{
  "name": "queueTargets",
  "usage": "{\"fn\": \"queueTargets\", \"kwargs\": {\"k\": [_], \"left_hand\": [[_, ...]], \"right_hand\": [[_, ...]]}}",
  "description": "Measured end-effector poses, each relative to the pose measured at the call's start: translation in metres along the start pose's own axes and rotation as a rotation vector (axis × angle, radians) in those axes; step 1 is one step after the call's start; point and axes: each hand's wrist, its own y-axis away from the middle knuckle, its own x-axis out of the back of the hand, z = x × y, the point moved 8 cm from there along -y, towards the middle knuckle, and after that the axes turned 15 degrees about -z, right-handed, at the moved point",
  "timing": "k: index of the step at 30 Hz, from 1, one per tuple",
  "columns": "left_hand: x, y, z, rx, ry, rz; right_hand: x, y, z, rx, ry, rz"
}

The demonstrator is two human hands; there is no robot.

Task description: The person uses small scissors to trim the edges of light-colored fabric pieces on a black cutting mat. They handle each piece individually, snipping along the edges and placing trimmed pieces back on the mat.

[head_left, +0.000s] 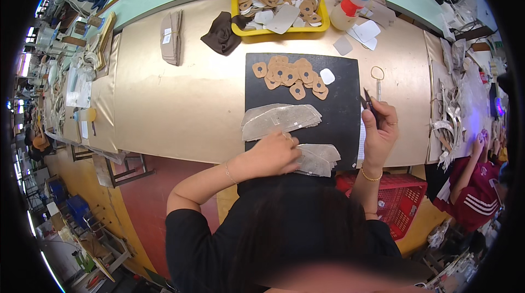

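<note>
My left hand (pixel 277 153) reaches across between two fanned stacks of grey cut pieces, its fingers curled together at the edge of the lower stack (pixel 321 157). What those fingers hold, if anything, is hidden. The upper stack (pixel 281 118) lies just beyond it on a black cutting mat (pixel 336 99). My right hand (pixel 381 131) is raised over the mat's right edge, closed around small dark thread snips (pixel 370 102) whose tips point away from me. A heap of tan pieces with dark centres (pixel 290 76) lies farther up the mat, beside a white patch (pixel 327 76).
A yellow basket (pixel 236 11) full of tan and white pieces stands at the back, beside a bottle with a blue cap (pixel 353 7). Dark brown cloth (pixel 221 35) and a tied beige bundle (pixel 171 38) lie left. A red crate (pixel 402 200) sits below the table's right front.
</note>
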Motion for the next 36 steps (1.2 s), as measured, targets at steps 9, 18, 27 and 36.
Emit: {"fn": "queueTargets", "kwargs": {"k": [9,18,27,36], "left_hand": [[0.031,-0.004,-0.060,0.480,0.079,0.413],[0.031,-0.010,-0.050,0.309,-0.183,0.297],[0.031,-0.015,-0.046,0.254,-0.308,0.259],[0.054,0.075,-0.106,0.366,1.283,0.859]], "right_hand": [[-0.024,-0.008,-0.002,0.000,0.083,-0.146],[-0.035,-0.010,0.010,-0.191,0.163,-0.238],[-0.056,0.000,0.019,-0.264,0.287,-0.393],[-0.083,0.006,0.047,-0.363,0.473,-0.558]]}}
